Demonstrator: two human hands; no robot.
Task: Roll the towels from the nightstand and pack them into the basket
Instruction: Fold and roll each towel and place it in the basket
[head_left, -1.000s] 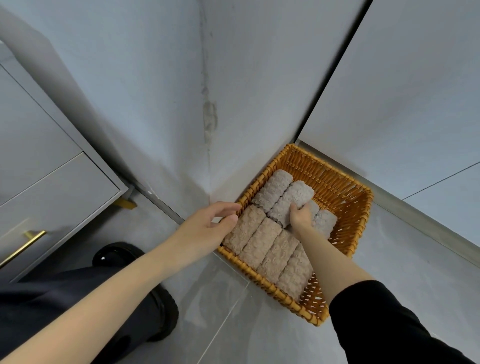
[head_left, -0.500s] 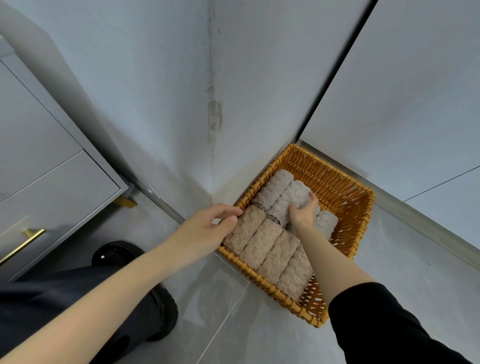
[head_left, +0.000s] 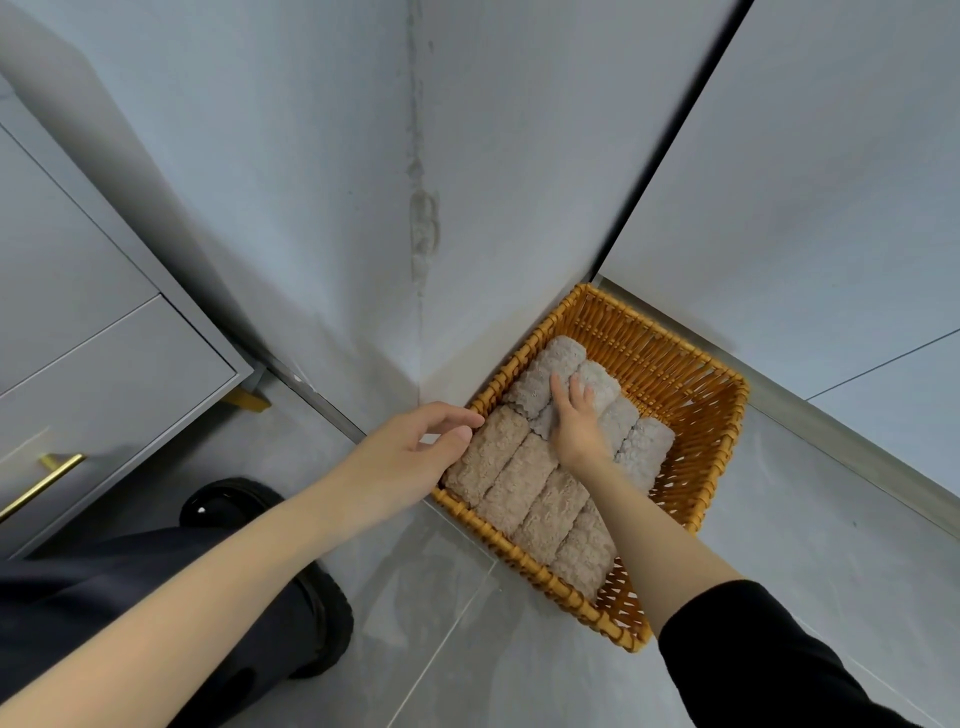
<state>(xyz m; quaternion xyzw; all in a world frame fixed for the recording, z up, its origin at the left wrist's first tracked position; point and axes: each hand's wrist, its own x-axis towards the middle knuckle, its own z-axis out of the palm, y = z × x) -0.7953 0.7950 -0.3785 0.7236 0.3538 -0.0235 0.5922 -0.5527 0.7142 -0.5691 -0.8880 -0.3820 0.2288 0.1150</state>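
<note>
The wicker basket (head_left: 655, 340) sits in the floor corner, filled with rolled towels (head_left: 524, 483). The right hand (head_left: 575, 428) presses flat, straight-fingered, onto the far rolls; the left hand (head_left: 410, 457), loosely open, rests at the basket's left rim.

Pale grey walls meet in a corner seam (head_left: 422, 234) bearing a scuffed, patchy mark. A dark vertical strip (head_left: 675, 130) runs down the right wall. Grey floor tiles (head_left: 831, 561) lie below, edged by a baseboard (head_left: 857, 449). A black shoe (head_left: 330, 623) shows beneath a dark trouser leg (head_left: 104, 587).
</note>
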